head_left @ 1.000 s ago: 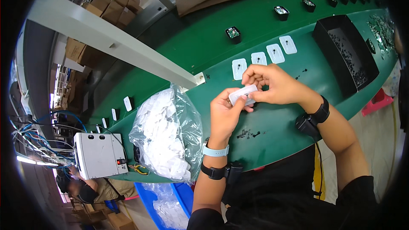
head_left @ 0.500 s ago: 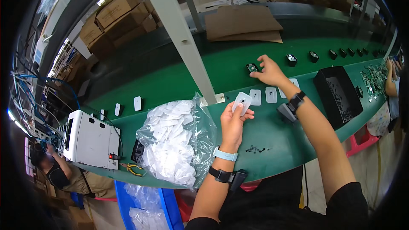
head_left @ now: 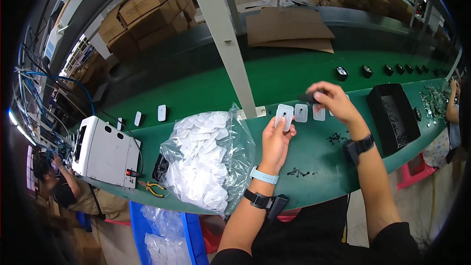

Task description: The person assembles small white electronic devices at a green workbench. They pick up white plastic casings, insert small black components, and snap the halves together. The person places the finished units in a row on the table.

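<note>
White cover (head_left: 287,116) pinched in my left hand (head_left: 276,142); toward two o'clock, my right hand (head_left: 336,102) grips a black housing (head_left: 309,97).

1. White covers with black centres (head_left: 300,113): at least four (one in the left hand (head_left: 277,142), some partly behind the right hand (head_left: 337,103)).
2. Open black casings (head_left: 367,71) in a row: at least seven.
3. White-topped casings (head_left: 162,113): at least three.
4. Loose black-part clusters (head_left: 337,138): two.
5. Black box (head_left: 379,120): one.
6. Pliers (head_left: 155,188): one.
</note>
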A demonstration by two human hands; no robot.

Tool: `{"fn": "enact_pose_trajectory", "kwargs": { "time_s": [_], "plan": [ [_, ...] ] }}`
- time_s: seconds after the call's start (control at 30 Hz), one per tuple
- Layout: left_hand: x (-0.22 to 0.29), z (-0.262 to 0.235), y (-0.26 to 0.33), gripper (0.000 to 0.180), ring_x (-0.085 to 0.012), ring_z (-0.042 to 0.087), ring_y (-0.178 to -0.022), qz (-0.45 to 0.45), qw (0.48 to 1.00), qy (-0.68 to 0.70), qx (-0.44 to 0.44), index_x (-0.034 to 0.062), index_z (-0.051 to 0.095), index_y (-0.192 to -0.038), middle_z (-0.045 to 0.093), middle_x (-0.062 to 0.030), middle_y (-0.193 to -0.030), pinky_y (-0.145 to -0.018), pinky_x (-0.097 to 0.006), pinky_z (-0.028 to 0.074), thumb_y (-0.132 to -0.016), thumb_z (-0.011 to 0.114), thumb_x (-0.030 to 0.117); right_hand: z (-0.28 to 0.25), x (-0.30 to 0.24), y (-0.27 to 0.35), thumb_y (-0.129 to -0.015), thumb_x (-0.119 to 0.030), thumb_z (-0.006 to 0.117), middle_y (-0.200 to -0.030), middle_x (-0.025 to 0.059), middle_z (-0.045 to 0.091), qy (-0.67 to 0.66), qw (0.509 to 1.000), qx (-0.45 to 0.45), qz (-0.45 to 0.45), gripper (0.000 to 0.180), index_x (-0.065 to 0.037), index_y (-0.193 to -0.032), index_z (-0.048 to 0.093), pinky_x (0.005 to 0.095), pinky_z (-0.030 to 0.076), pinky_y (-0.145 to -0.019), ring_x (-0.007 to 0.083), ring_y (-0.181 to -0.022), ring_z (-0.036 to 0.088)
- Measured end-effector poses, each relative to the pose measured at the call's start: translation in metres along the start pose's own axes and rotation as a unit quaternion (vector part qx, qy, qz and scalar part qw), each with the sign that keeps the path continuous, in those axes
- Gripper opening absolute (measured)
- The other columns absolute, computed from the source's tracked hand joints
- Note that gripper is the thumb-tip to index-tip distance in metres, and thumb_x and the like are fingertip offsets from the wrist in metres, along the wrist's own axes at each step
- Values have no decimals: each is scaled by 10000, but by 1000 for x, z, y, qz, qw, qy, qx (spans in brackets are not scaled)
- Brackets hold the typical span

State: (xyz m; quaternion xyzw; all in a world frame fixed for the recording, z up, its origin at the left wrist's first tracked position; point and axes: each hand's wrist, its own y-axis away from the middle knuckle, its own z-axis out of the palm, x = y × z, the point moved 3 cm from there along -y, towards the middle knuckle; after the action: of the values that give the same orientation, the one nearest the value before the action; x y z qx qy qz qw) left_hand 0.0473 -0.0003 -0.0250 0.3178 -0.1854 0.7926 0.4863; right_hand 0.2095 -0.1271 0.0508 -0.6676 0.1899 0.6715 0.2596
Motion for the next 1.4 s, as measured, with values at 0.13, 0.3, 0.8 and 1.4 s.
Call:
{"fn": "enact_pose_trajectory", "kwargs": {
  "time_s": [0.13, 0.3, 0.8, 1.4],
  "plan": [
    [-2, 12, 1, 345, -180, 590, -895, -34, 998, 49, -12, 1, 550, -1279, 636, -120, -1172, -850, -343, 511, -1091, 467, 278, -8, 18, 43, -906, -14, 710, -1131, 63, 661, -30, 995, -97, 23, 356, -25, -1240, 589, 304, 582, -799, 144, -1015, 642],
    [0, 3, -2, 418, -253, 634, -1074, -53, 996, 68, -8, -29, 558, -1295, 642, -148, -1240, -959, -392, 519, -1105, 426, 319, 4, 30, 42, -796, 1, 822, -1123, 72, 666, -41, 994, -98, 24, 523, -47, -1228, 531, 310, 570, -887, 146, -1037, 645],
    [-2, 23, 4, 481, -279, 559, -1300, -39, 998, -44, -37, -20, 439, -1471, 544, -192, -1425, -1147, -417, 428, -1030, 574, 116, 3, 26, 43, -871, -63, 789, -1126, 116, 721, -71, 997, 7, -38, 424, 33, -1254, 635, 284, 555, -874, 144, -1006, 679],
    [-5, 27, 10, 439, -228, 573, -1264, 2, 979, -197, -60, -53, 520, -1398, 603, -151, -1353, -1098, -381, 444, -972, 618, -10, 12, 17, 51, -823, -53, 816, -1076, 97, 710, 52, 997, 36, -43, 420, 35, -1206, 669, 299, 580, -845, 150, -963, 680]
  ]
}}
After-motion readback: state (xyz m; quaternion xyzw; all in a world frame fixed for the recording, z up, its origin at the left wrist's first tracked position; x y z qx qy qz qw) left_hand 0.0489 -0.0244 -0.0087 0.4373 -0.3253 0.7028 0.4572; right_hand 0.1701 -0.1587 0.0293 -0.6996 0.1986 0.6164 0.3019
